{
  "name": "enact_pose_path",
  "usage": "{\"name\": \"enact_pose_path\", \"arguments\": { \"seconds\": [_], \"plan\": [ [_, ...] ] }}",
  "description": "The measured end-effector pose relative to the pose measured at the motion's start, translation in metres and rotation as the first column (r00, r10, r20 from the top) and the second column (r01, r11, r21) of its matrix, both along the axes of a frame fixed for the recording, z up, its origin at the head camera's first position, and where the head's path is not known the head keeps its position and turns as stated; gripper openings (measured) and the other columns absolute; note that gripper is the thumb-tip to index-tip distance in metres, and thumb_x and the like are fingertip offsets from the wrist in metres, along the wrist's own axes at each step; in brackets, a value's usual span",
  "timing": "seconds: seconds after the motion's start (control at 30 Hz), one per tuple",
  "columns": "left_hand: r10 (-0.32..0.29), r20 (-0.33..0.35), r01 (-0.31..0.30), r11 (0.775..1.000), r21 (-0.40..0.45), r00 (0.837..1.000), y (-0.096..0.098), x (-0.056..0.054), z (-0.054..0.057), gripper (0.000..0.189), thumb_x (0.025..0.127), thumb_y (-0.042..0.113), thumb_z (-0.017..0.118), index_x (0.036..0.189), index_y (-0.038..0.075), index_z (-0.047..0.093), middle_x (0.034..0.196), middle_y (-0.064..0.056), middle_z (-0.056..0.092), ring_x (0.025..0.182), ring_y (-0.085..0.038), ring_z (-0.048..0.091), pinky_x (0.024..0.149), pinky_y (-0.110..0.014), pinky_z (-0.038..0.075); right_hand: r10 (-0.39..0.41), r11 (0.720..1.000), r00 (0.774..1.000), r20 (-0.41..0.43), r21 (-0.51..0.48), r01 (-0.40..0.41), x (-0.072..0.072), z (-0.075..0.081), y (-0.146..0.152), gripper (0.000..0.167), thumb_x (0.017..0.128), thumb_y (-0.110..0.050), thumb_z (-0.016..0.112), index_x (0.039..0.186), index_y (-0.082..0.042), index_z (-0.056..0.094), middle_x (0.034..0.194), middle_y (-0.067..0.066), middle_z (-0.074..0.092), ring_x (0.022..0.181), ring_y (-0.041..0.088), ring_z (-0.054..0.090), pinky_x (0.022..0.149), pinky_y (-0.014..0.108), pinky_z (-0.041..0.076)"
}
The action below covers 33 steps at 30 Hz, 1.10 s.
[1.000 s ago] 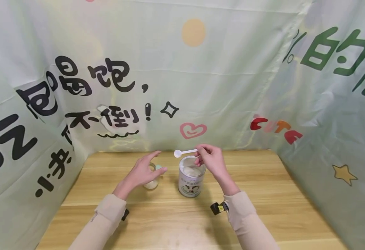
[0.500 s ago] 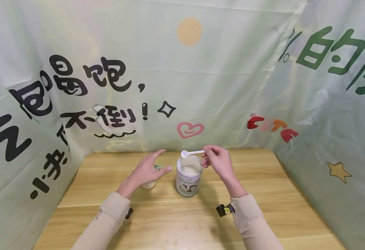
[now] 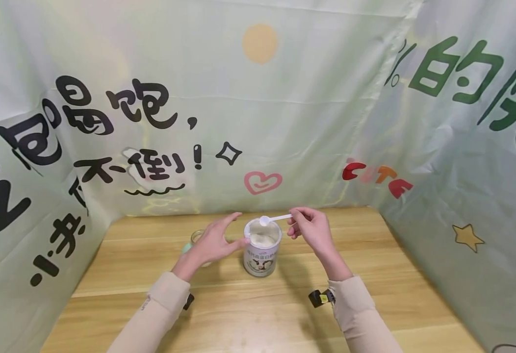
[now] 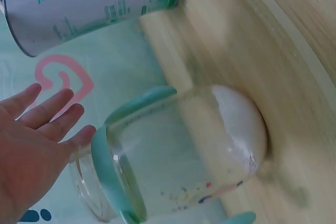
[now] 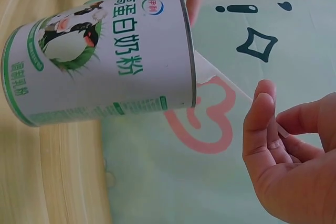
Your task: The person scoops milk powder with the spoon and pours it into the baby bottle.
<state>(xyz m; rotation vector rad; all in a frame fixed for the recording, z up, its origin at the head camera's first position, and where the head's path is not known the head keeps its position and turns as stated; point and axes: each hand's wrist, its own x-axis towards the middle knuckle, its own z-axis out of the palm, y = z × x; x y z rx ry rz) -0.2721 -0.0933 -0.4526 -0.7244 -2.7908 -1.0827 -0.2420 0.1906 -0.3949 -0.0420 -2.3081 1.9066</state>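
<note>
My right hand (image 3: pixel 313 229) pinches the thin handle of a white measuring scoop (image 3: pixel 280 217). The scoop's bowl is over the mouth of an open milk powder can (image 3: pixel 261 262), which stands upright with pale powder inside. With fingers spread, my left hand (image 3: pixel 214 243) is beside the can's left rim; whether its thumb touches the can I cannot tell. Partly behind that hand in the head view stands a clear baby bottle (image 4: pixel 163 150) with a teal collar and handles. It is uncapped, with white powder at its bottom.
The wooden table (image 3: pixel 249 314) is bounded by printed cloth at the back (image 3: pixel 214 117) and on both sides. Each wrist wears a small black camera (image 3: pixel 322 297). A thin dark cord (image 3: pixel 511 346) shows at the bottom right corner.
The scoop first shifted right, then lowered to the can's mouth. My left hand has moved right, closer to the can, exposing the bottle's mouth behind it. The head view has turned slightly right.
</note>
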Motion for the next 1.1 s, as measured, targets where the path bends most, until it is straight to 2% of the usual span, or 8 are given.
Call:
{"name": "enact_pose_path", "arguments": {
  "seconds": [0.23,0.53,0.67,0.8,1.1],
  "plan": [
    [-0.028,0.003,0.028,0.999,-0.022,1.0,0.009,0.001,-0.001,0.094,0.09,0.07,0.07,0.164,0.021,0.038,0.165,-0.008,0.046,0.15,-0.042,0.045,0.122,-0.067,0.035,0.022,1.0,1.0,0.018,0.015,-0.022,0.001,-0.001,0.004,0.028,0.107,-0.017,0.061,0.118,0.006,0.072,0.088,0.015,0.072,0.061,0.014,0.069,0.06,0.029,0.062],
    [-0.052,0.017,0.053,0.998,-0.036,0.998,0.015,0.001,-0.005,0.096,0.09,0.069,0.071,0.165,0.02,0.036,0.167,-0.012,0.043,0.151,-0.042,0.043,0.121,-0.067,0.036,0.107,0.992,0.993,0.043,0.063,-0.109,0.002,-0.005,-0.001,0.028,0.105,-0.015,0.063,0.117,0.009,0.07,0.091,0.02,0.071,0.061,0.013,0.068,0.06,0.029,0.062],
    [-0.057,0.035,0.059,0.997,-0.04,0.998,0.018,0.002,-0.004,0.098,0.089,0.071,0.07,0.166,0.021,0.035,0.167,-0.013,0.043,0.151,-0.043,0.043,0.12,-0.069,0.037,0.131,0.986,0.99,0.058,0.096,-0.136,0.002,-0.008,-0.003,0.027,0.105,-0.015,0.064,0.116,0.008,0.071,0.092,0.022,0.071,0.062,0.015,0.068,0.06,0.029,0.062],
    [-0.064,0.037,0.066,0.997,-0.047,0.997,0.023,0.002,-0.006,0.1,0.088,0.075,0.069,0.166,0.022,0.034,0.166,-0.012,0.044,0.151,-0.041,0.044,0.119,-0.069,0.038,0.139,0.98,0.989,0.056,0.136,-0.145,0.003,-0.008,-0.005,0.026,0.104,-0.016,0.064,0.117,0.006,0.073,0.09,0.018,0.071,0.063,0.017,0.069,0.06,0.029,0.062],
    [-0.076,0.035,0.077,0.997,-0.02,0.996,0.024,0.001,-0.01,0.095,0.089,0.071,0.071,0.165,0.026,0.037,0.165,-0.011,0.047,0.15,-0.04,0.045,0.118,-0.068,0.04,0.161,0.963,0.986,0.028,0.213,-0.164,0.003,-0.008,-0.007,0.027,0.104,-0.015,0.065,0.115,0.008,0.075,0.087,0.019,0.072,0.062,0.016,0.069,0.06,0.029,0.062]
  ]
}}
